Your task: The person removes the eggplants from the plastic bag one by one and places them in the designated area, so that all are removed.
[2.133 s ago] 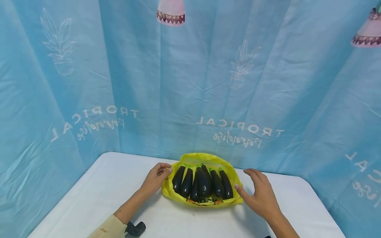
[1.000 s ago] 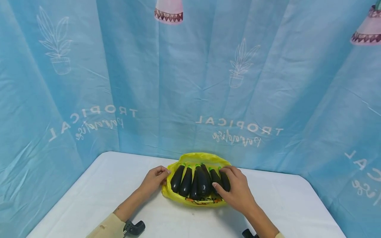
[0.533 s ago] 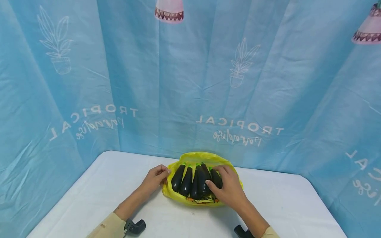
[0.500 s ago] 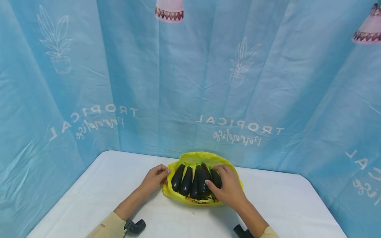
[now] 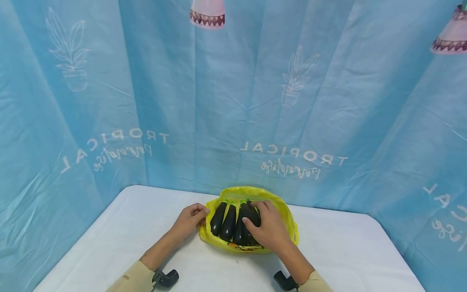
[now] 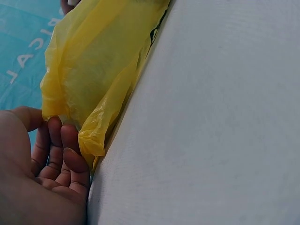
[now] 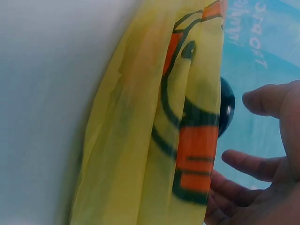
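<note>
Glossy eggplants (image 5: 228,224) are lying in a yellow bag (image 5: 289,221) near the tabletop's (image 5: 346,247) far edge, likely firm but slippery, best gripped mid-body; the right hand (image 5: 269,226) is hanging over them, fingers parted; the left hand (image 5: 189,219) is pinching the bag.

Eggplants (image 5: 228,223) in bag (image 5: 248,192) — bag on table (image 5: 346,247).
</note>
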A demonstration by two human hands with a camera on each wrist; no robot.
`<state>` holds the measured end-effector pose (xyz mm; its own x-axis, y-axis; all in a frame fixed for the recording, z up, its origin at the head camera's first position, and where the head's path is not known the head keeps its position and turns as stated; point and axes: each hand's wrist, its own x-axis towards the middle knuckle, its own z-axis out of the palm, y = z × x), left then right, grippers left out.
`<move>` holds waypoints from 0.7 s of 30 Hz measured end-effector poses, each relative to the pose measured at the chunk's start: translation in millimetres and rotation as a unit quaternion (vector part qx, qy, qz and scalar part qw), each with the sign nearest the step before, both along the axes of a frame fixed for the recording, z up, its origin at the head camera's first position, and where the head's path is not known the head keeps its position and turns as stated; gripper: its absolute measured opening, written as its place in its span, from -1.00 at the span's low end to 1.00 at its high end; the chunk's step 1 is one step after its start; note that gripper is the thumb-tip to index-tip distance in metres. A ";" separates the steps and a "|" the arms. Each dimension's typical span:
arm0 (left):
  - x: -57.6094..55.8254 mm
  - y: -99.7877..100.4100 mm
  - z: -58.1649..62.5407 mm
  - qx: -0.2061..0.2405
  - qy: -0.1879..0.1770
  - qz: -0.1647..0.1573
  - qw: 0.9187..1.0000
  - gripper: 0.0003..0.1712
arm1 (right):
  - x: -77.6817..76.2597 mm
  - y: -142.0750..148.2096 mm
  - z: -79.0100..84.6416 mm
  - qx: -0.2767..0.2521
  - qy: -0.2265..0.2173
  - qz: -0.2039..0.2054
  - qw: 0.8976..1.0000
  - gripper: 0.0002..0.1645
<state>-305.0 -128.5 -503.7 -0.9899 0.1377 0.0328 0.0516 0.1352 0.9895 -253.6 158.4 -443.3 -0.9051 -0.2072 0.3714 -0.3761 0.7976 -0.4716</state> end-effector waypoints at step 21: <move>-1.6 0.3 0.8 -0.034 -0.006 0.003 0.999 -0.74 | -4.7 -18.0 -5.0 0.000 -0.061 -0.038 0.997 -0.37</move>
